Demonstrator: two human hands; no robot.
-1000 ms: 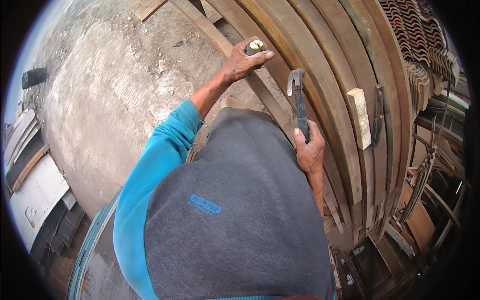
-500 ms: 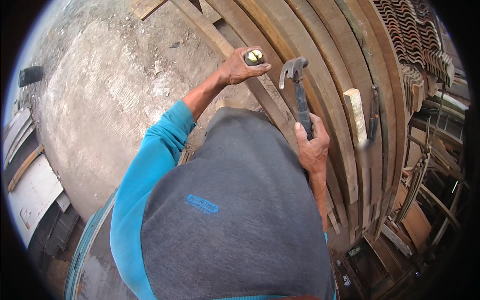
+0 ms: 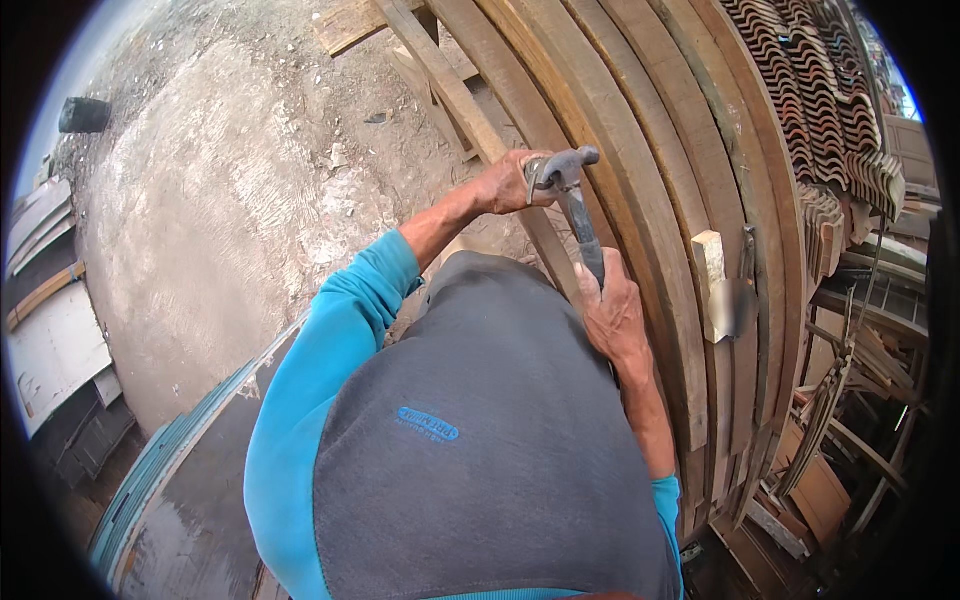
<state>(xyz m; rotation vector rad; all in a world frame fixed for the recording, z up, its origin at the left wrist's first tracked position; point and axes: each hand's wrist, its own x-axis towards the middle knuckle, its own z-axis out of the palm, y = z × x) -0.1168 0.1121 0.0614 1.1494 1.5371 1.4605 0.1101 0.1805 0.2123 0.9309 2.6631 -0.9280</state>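
Observation:
My left hand (image 3: 510, 184) is closed around a dark, short round piece (image 3: 533, 170). The piece is mostly covered by the fingers and the hammer head, so its kind is unclear. A claw hammer (image 3: 577, 205) with a dark grip is held in my right hand (image 3: 616, 312), fingers wrapped round the handle. Its head lies over the left hand's piece, the claw toward the left hand. Whether metal touches the piece cannot be made out. Both hands are above the near edge of long wooden planks (image 3: 640, 200).
On the planks lie a pale wood block (image 3: 708, 260) and a dark slim tool (image 3: 748, 255). Stacked roof tiles (image 3: 790, 80) stand at the far right, above scrap timber (image 3: 850, 400). Sheets (image 3: 190, 460) lean at lower left; a black container (image 3: 85, 115) stands on the ground (image 3: 220, 200).
The hammer has moved left, its head now over the piece in my left hand. That piece's pale yellow end, plain to see before, is now mostly covered. The view has shifted slightly.

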